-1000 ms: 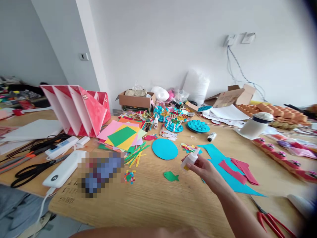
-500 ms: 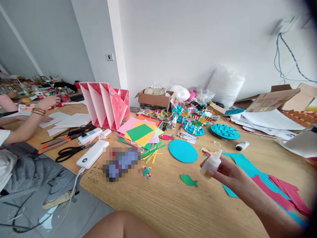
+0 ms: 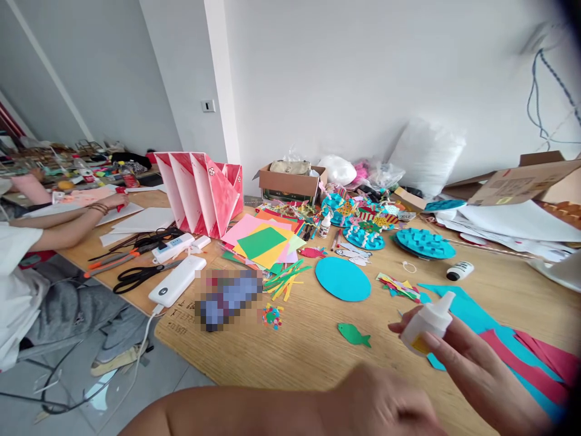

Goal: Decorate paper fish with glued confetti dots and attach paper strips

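My right hand (image 3: 472, 363) is closed round a small white glue bottle (image 3: 426, 324), its pointed nozzle tilted up and to the right. Low in the picture, my left hand (image 3: 385, 402) reaches across from the left, smeared by motion, so its fingers cannot be made out. A green paper fish (image 3: 354, 334) lies on the table just beyond it. Farther off is a flat blue paper oval (image 3: 343, 279). Small colourful paper dots (image 3: 272, 316) sit in a pile left of the fish, below thin green and yellow strips (image 3: 285, 280).
Blue and red paper offcuts (image 3: 521, 357) lie by my right arm. Behind are stacked coloured sheets (image 3: 263, 242), decorated blue discs (image 3: 424, 243) and a black-capped bottle (image 3: 460, 270). Scissors (image 3: 136, 277) and a white power bank (image 3: 178, 281) lie left. A co-worker (image 3: 27, 254) sits at far left.
My left arm and hand have come into view along the bottom. The right hand with the glue bottle has moved right and slightly down. The view has shifted a little left.
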`<act>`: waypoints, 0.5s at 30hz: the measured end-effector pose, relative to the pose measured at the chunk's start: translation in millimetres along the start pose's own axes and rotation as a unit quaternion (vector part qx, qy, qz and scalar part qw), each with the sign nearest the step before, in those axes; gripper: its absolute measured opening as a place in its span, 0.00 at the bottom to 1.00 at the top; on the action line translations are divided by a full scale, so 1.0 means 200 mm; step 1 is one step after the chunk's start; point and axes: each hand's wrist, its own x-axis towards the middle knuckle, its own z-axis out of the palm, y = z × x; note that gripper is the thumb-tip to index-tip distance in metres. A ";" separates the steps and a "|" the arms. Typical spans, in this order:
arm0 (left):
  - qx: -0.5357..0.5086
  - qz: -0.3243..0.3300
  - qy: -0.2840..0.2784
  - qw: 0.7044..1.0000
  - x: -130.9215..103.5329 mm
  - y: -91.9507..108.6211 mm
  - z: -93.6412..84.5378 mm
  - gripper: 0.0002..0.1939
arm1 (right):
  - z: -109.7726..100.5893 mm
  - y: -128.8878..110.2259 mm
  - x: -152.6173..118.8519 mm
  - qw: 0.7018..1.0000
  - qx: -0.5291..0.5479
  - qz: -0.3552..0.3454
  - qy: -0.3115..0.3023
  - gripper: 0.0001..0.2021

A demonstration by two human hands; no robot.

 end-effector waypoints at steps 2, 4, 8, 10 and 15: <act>-0.028 -0.030 0.120 0.992 0.05 0.04 -0.19 0.13 | 0.04 0.01 -0.04 0.999 0.033 -0.014 -0.002 0.14; -0.083 -0.028 0.157 0.984 0.08 0.07 -0.32 0.25 | 0.09 0.01 -0.08 0.998 0.055 -0.020 -0.015 0.14; -0.140 0.016 0.080 0.987 0.09 0.12 -0.38 0.26 | 0.20 0.02 -0.13 0.993 0.111 0.004 -0.045 0.18; -0.170 0.000 0.058 0.984 0.09 0.11 -0.37 0.21 | 0.23 0.05 -0.15 0.985 0.159 0.021 -0.069 0.18; -0.261 -0.044 0.052 0.963 0.11 0.07 -0.35 0.20 | 0.29 0.11 -0.19 0.962 0.257 0.049 -0.079 0.16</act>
